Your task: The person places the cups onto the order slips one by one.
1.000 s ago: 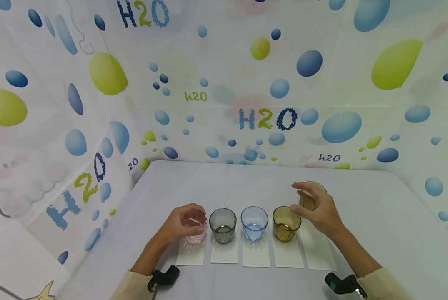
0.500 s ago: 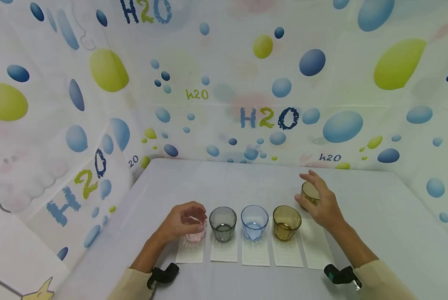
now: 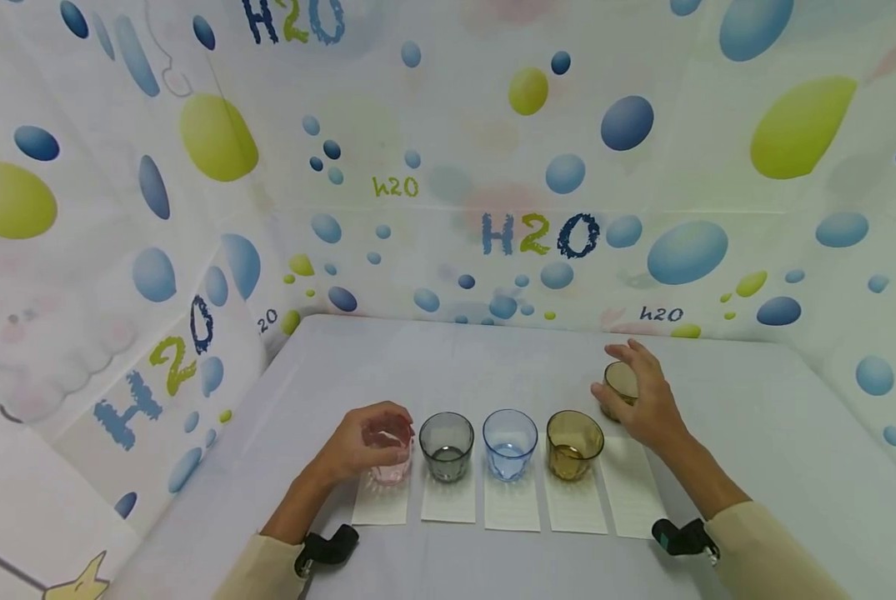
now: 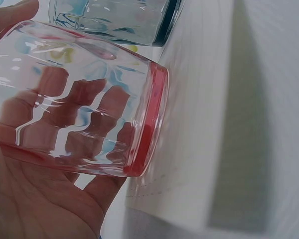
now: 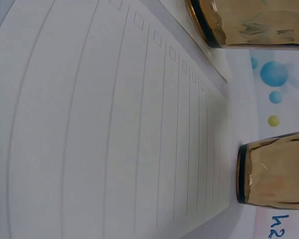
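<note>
Pink glass (image 3: 390, 457): stands at the left end of the row, on the leftmost paper slip (image 3: 381, 507). The left hand (image 3: 363, 444) is wrapped round it from the left, fingers curled about its wall; in the left wrist view the fingers show through the pink glass (image 4: 79, 99) and its base sits at the paper's edge.

Far amber glass (image 3: 618, 386): stands on the table (image 3: 755, 433) behind the row, beyond the far end of the rightmost paper slip (image 3: 631, 496), which carries no glass. The right hand (image 3: 643, 400) is beside and over it, thumb at its near side, fingers spread and nearly straight above the rim; whether they touch the glass cannot be told. The right wrist view shows this amber glass (image 5: 276, 169) just past the slip's end.

Row between the hands: grey glass (image 3: 446, 446), blue glass (image 3: 510, 444), near amber glass (image 3: 574, 444), each on its own slip, close together.
</note>
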{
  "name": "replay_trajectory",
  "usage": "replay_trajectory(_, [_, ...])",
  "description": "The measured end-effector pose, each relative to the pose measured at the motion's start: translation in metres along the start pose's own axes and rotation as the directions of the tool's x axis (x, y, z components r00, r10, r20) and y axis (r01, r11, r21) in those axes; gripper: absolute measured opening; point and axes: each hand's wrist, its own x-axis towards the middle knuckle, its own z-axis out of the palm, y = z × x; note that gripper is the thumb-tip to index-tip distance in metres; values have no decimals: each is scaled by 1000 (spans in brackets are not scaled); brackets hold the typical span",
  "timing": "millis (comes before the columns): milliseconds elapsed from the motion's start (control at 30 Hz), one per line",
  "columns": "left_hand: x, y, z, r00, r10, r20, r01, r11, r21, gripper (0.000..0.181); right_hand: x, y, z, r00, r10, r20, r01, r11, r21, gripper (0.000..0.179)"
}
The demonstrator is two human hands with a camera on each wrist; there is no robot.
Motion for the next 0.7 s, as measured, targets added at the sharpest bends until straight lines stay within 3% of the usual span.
replay_trajectory(200, [-1,-1,2,1000,1,0,-1,1000,-6,40,3,4,0,998,57,-4,-57,997,-53,60])
replay_trajectory(400, [-1,-1,2,1000,6,-1,-6,1000,-11,39,5,12,2,998,65,-6,-65,996,-64,59])
replay_trajectory(600, [0,1,0,1000,6,1,-6,1000,-1,40,4,21,1,974,218,52,-213,973,-86,64])
replay_trajectory(700, [1,2,0,1000,-1,3,1,1000,2,40,3,24,2,968,246,50,-242,967,-79,65])
